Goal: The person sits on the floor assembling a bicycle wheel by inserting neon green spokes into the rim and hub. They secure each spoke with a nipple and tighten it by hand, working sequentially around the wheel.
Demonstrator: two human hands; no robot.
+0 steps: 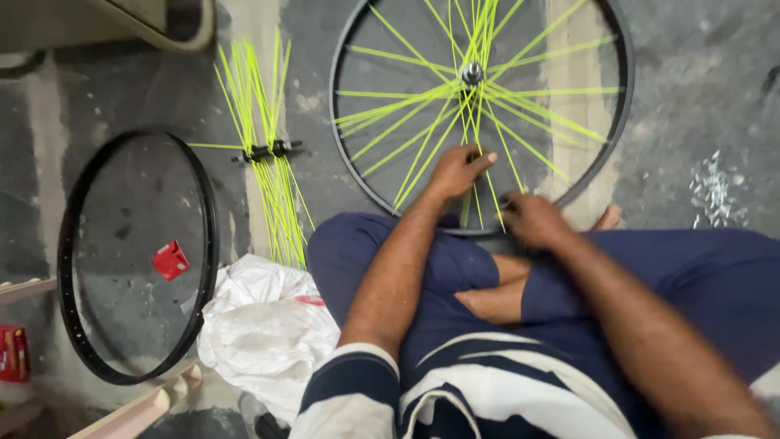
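A rough grey concrete floor point(699, 89) with pale streaks fills the view. Pale wooden slats point(130, 415) edge its lower left corner.

A bicycle-wheel workshop: bare rim point(73, 244), loose spokes point(268, 162) and half-laced wheel point(621, 106) on concrete floor point(699, 97).

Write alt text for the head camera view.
Seated cross-legged on a concrete floor, a person's left hand and right hand pinch neon-yellow spokes of a black wheel rim. A bare rim lies left.
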